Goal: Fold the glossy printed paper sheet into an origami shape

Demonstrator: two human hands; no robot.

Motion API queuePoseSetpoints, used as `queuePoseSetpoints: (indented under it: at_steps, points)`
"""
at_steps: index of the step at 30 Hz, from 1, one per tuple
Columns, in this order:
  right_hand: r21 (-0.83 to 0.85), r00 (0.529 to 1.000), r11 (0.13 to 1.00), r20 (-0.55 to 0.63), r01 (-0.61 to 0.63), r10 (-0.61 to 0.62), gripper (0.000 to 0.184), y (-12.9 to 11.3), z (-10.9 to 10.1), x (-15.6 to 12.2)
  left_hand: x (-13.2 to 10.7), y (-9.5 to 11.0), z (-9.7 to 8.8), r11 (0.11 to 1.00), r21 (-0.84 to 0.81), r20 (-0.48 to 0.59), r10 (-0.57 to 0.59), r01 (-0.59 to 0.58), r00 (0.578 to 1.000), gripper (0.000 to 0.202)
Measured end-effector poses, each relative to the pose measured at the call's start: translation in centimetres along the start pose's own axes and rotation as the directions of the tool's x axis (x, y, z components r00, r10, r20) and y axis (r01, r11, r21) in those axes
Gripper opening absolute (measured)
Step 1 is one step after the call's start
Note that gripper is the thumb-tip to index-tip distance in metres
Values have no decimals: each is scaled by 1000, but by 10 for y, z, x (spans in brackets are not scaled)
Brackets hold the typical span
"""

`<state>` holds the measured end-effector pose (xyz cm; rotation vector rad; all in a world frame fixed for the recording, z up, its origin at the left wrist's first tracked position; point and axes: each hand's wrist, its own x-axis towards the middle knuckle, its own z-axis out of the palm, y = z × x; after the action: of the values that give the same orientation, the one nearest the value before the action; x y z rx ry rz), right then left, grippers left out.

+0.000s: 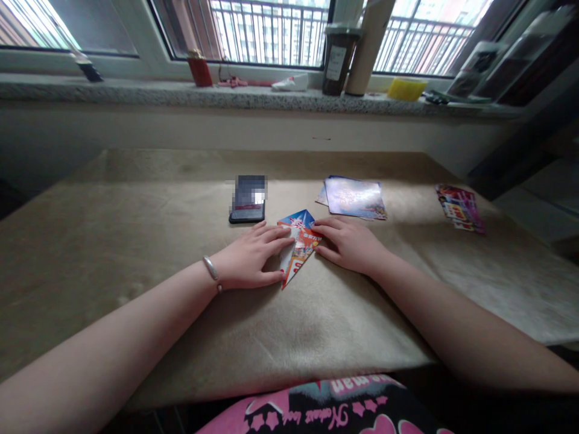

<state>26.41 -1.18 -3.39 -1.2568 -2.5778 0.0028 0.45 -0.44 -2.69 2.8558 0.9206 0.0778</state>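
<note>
A folded piece of colourful printed paper, kite-shaped with a blue top and orange and white sides, lies flat on the table in front of me. My left hand rests along its left side, fingers stretched out and fingertips on the paper. At the right side, my right hand lies with extended fingers touching the paper's edge. A silver bangle circles my left wrist. Just beyond my left hand lies a phone, its screen blurred out. Behind my right hand is a small stack of printed sheets.
On the table's right lies a fanned pile of colourful cards. A granite windowsill runs behind, bearing a red lighter-like object, a dark lidded jar, a tan tube and a yellow block.
</note>
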Motion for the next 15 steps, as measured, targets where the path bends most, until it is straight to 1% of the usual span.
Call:
queuePoseSetpoints:
  at_steps: [3,7,12,15]
  points:
    - [-22,1000,1000,28,3,-2,52,-3,0,0,0,0,0,1000,-16,4,-8,8,1000,68]
    - [-37,999,999,35,-31,32,53,-6,5,2,2,-1,1,1000,-8,8,-4,4,1000,73]
    - [28,999,999,19,-31,30,52,-2,9,5,3,1,0,995,19,38,-100,100,994,79]
    - [72,1000,997,8,-16,15,51,1,8,7,3,6,-1,990,28,35,-139,138,990,77]
